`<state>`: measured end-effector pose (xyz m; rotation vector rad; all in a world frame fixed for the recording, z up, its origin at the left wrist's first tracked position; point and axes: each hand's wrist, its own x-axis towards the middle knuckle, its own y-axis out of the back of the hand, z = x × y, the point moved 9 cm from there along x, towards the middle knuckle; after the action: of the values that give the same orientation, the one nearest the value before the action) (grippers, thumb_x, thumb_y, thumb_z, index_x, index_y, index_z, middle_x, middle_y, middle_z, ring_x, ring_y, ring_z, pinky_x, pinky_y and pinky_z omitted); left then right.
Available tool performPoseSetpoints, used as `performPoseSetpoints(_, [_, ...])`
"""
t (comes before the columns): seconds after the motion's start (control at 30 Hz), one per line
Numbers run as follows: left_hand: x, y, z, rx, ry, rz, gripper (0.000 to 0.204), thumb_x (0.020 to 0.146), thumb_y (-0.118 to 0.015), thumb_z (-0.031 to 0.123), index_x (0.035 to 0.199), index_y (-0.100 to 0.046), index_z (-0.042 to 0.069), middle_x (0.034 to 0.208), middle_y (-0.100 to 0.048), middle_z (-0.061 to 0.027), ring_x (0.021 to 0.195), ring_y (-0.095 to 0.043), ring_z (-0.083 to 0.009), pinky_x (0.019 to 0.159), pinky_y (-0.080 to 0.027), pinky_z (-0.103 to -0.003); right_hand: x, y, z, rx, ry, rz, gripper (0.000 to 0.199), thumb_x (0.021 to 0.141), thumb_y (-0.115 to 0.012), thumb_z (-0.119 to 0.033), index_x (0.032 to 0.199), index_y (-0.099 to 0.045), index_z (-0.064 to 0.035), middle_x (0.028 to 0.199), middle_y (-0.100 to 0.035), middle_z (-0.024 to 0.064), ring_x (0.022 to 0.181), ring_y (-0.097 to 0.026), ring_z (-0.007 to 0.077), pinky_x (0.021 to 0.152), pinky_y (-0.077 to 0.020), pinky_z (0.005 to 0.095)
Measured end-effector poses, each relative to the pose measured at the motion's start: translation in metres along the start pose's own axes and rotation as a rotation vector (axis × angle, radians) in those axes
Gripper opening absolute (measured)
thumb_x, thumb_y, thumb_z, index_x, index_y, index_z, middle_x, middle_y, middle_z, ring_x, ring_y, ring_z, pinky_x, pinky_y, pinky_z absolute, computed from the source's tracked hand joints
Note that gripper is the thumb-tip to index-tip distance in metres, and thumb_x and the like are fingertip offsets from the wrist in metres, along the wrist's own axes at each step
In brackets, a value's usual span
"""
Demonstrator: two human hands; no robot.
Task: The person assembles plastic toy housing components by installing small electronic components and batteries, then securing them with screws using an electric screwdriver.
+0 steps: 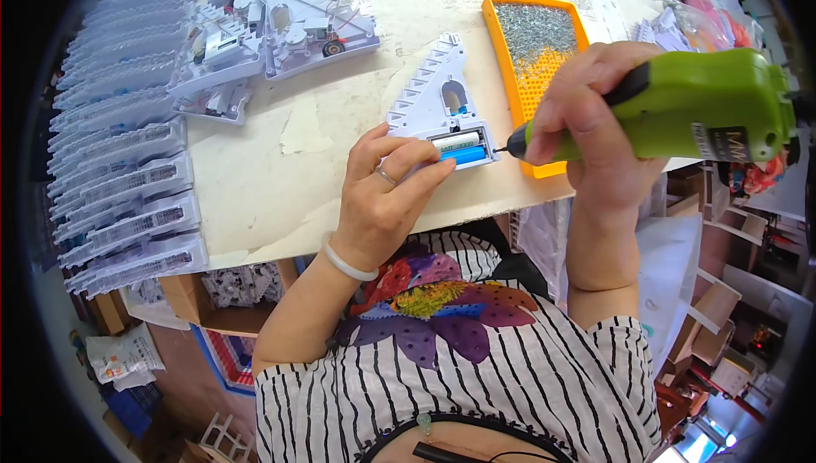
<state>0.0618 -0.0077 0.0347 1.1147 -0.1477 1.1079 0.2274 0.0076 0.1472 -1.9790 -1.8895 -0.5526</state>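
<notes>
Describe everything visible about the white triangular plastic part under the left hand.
The white triangular plastic part lies flat on the pale worktable, its stepped ribbed edge running up to a point away from the person. It looks like moulded plastic, with an arched opening near its middle. At its near end an open compartment holds two batteries, one silver-green, one blue. The left hand presses its near edge with the fingertips. The tip of the green electric screwdriver, gripped by the right hand, sits at its right corner.

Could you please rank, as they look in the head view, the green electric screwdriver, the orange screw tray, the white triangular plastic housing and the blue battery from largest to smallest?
1. Green electric screwdriver, though nearness to the camera inflates it
2. Orange screw tray
3. White triangular plastic housing
4. Blue battery
</notes>
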Motion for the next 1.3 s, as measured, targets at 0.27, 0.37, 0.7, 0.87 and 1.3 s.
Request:
performPoseSetpoints(0.27, [-0.001,-0.002,0.001,-0.004,0.03,-0.016,0.03,0.073,-0.081,0.004,0.101,-0.078,0.014,0.107,-0.069,0.0022,0.104,-0.061,-0.0198,0.114,-0.041,-0.057,-0.007,-0.008,0.018,0.006,-0.03,-0.006,0.025,0.09,-0.069,0.003,0.103,-0.049,-0.0029,0.07,-0.058,0.0139,0.047,-0.058,0.0194,0.041,-0.049,0.0276])
performPoseSetpoints(0.37, [0.0,-0.001,0.0,-0.011,0.048,-0.012,0.031,0.072,-0.082,0.004,0.101,-0.078,0.014,0.107,-0.068,0.0034,0.104,-0.061,-0.0192,0.118,-0.036,-0.06,-0.008,-0.003,0.02,-0.015,-0.07,0.0,0.026,0.09,-0.07,0.002,0.102,-0.047,-0.0038,0.069,-0.057,0.0136,0.046,-0.057,0.0188,0.04,-0.0467,0.0269])
performPoseSetpoints(0.7, [-0.001,0.0,0.0,0.001,0.052,0.004,0.03,0.074,-0.081,0.004,0.101,-0.077,0.016,0.107,-0.068,0.0051,0.104,-0.061,-0.0171,0.12,-0.033,-0.061,-0.003,-0.013,0.02,-0.039,-0.053,-0.058,0.025,0.09,-0.071,-0.001,0.1,-0.048,-0.0041,0.067,-0.055,0.0101,0.045,-0.055,0.0181,0.041,-0.0453,0.0264])
performPoseSetpoints(0.87, [-0.002,0.0,0.002,-0.008,0.045,-0.015,0.027,0.078,-0.077,0.005,0.103,-0.077,0.015,0.11,-0.067,0.0047,0.105,-0.061,-0.0173,0.12,-0.031,-0.062,0.003,0.034,-0.008,0.203,0.068,0.214,0.015,0.089,-0.071,0.002,0.097,-0.058,0.001,0.077,-0.066,0.0115,0.056,-0.063,0.0149,0.053,-0.0525,0.0257])
performPoseSetpoints(1.3, [-0.001,-0.001,0.005,0.055,0.019,-0.111,0.032,0.081,-0.072,0.0,0.11,-0.077,0.013,0.112,-0.067,0.0025,0.106,-0.063,-0.0207,0.122,-0.026,-0.061,-0.01,0.076,0.04,-0.101,-0.108,0.418,0.013,0.094,-0.066,0.002,0.103,-0.057,0.0021,0.083,-0.066,0.0135,0.059,-0.063,0.0162,0.055,-0.0533,0.0264])
